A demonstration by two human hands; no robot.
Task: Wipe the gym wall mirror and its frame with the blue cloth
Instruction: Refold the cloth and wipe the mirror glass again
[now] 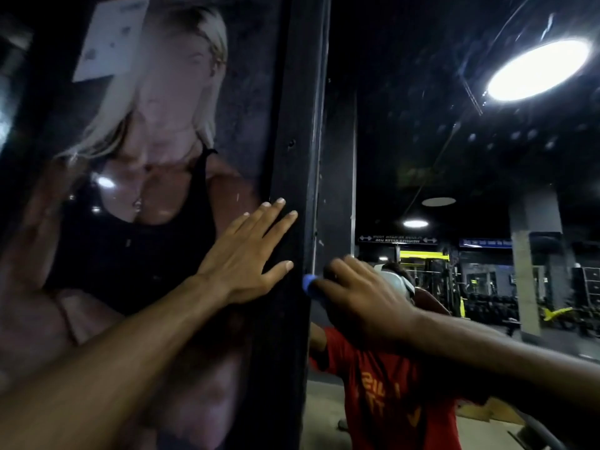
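The blue cloth [308, 284] sits just right of centre, bunched under the right hand [360, 297] and pressed to the right edge of the black frame [292, 125], where it meets the mirror [422, 151]. Only 1 small blue fold shows past the fingertips; the rest is hidden under the palm. Grip state, right hand: fingers curled over the cloth, holding it against the surface. Grip state, left hand [246, 254]: spread, fingers straight, palm flat across the frame face and the edge of the poster [146, 164] at centre left, holding nothing. The mirror fills the right half of the view and reflects a ceiling light [539, 69] at upper right and the person's red shirt [389, 391] at lower centre. Handling: the cloth is judged light, soft and fully pliable; it takes the shape of the hand and gives no support of its own. Hold it wadded in the palm with the fingers behind it, so that pressure passes through a thick pad and no loose corner trails. The mirror glass is judged hard, smooth and fragile; apply even, moderate pressure. The frame is judged rigid with a narrow edge; wrap the cloth round that edge. Specks on the glass at upper right suggest that most of the mirror is not yet wiped.
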